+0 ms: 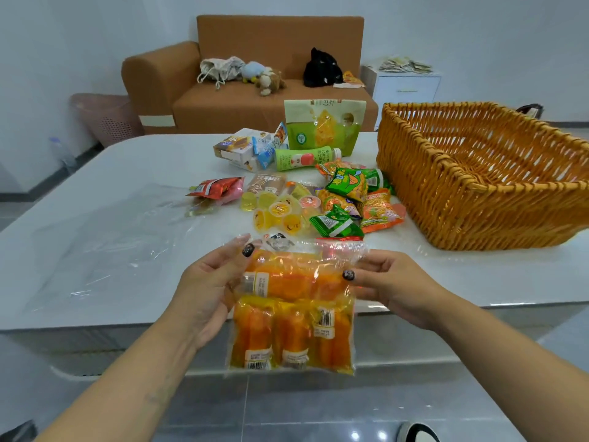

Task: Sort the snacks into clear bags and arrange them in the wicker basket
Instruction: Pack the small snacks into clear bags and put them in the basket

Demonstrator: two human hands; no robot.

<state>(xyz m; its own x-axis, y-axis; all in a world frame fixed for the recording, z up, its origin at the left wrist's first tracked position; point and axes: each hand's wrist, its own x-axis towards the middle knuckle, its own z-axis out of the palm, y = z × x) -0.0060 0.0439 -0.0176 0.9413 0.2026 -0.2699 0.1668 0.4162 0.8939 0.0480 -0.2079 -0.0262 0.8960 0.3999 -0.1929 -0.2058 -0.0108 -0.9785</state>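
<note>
1. Clear bag [291, 309] packed with orange sausage-like snack sticks, held upright in the air over the table's near edge, between both hands.
2. Left hand [212, 287] grips the bag's upper left side; thumb curled onto the front, fingers behind the plastic.
3. Right hand [387, 283] pinches the upper right side near the sealed top; thumb on the front face.
4. The bag's lower half hangs below both hands, past the table [95, 250] edge.
5. Wicker basket [478, 173] sits at the far right corner of the table, well apart from the hands.
6. Loose snacks in the table's middle, just beyond the bag: yellow jelly cups [277, 212], green and orange chip packets [353, 199], a green bottle [304, 158] lying flat, a green pouch [325, 127] standing at the far edge.
7. Spare clear plastic bags [121, 231] lie flat towards the left edge.
</note>
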